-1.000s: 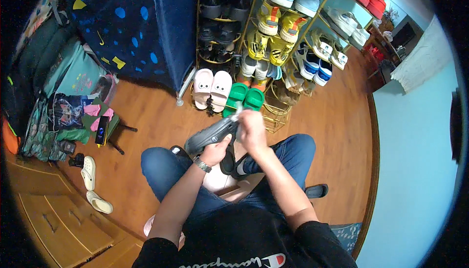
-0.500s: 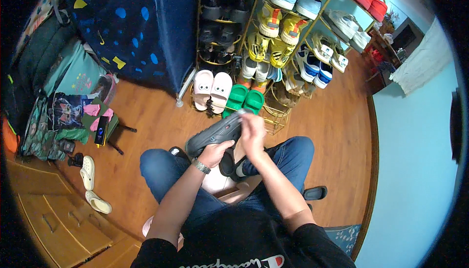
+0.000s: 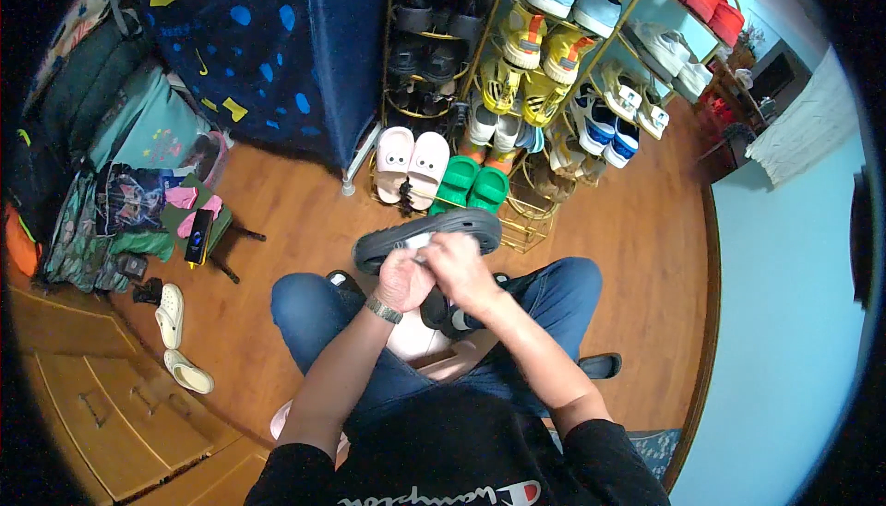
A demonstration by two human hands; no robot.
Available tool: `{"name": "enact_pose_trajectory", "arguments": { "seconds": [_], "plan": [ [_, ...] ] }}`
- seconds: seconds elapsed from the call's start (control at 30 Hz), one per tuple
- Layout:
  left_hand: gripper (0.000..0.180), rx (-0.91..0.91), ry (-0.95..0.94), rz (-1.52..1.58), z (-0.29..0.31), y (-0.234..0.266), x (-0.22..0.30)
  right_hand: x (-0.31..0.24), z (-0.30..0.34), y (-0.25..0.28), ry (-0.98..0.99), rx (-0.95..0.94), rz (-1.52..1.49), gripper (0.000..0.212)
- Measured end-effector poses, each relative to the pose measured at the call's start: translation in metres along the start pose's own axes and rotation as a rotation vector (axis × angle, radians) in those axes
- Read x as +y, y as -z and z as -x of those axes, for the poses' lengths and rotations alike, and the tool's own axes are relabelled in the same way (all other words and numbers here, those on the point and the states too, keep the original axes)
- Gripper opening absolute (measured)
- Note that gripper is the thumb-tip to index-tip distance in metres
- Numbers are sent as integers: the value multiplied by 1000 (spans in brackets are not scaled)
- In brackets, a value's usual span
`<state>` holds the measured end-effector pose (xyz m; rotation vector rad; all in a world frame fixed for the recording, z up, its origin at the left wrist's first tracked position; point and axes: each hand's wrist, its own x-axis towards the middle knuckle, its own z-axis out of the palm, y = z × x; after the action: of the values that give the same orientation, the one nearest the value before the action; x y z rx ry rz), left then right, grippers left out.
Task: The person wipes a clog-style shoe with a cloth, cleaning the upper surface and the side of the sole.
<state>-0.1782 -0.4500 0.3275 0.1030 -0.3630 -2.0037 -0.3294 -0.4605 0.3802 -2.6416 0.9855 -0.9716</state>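
Observation:
A dark grey slip-on shoe is held up between my knees, tilted nearly level. My left hand grips its near side, with a metal watch on the wrist. Over the shoe's near edge my right hand is closed and slightly blurred. A small piece of something white shows between the hands, at the right fingers; it looks like a wipe or tissue, but its kind is unclear. Below the hands, a pale pink surface shows between my legs.
Ahead, a gold wire rack carries many shoes, with pink slides and green slides lowest. Cream clogs lie left by wooden drawers. A small stool holds a phone. A dark slipper lies right.
The shoe has turned from a steep slant to nearly level. My right hand has moved from its far end down toward my left hand. The view has shifted slightly.

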Motion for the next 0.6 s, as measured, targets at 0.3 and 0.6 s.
{"name": "enact_pose_trajectory", "arguments": {
  "seconds": [0.3, 0.6],
  "plan": [
    [86, 136, 90, 46, 2, -8, 4, -27, -7, -15, 94, 132, 41, 21],
    [92, 102, 90, 54, 2, -21, 6, -13, -7, -19, 20, 177, 46, 25]
  ]
}}
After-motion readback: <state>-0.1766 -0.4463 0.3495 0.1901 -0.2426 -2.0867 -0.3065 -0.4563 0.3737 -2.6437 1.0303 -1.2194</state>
